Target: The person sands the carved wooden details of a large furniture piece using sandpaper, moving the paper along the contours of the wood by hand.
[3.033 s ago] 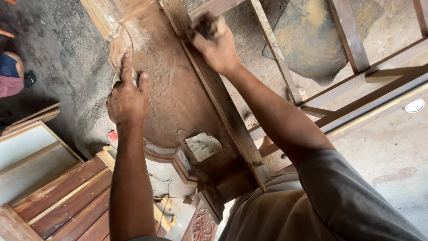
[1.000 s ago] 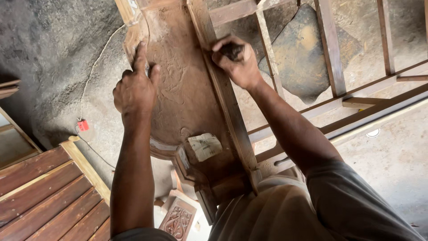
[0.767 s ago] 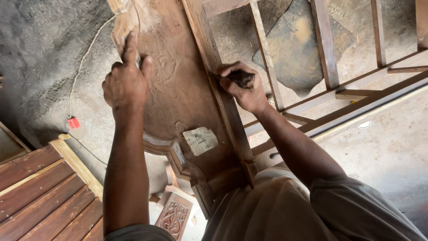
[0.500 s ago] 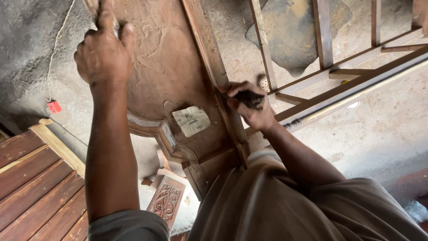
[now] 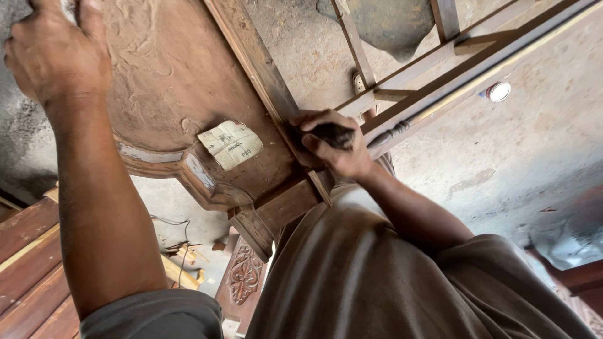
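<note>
On the wooden panel [image 5: 169, 81]:
Left hand [image 5: 56, 53]: pressing flat, holding nothing.
Right hand [image 5: 333, 144]: gripping dark sanding block [image 5: 331, 133] at panel's rail.
Beside: folded sandpaper [image 5: 230, 144] lying.

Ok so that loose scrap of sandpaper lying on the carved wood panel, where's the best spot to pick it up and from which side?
Probably by the upturned corner of the sandpaper scrap, pinched from above. It lies nearly flat on the carved panel with creased, slightly lifted edges, so a raised corner gives purchase. The right hand is nearer; the left hand rests on the panel's far edge.
</note>
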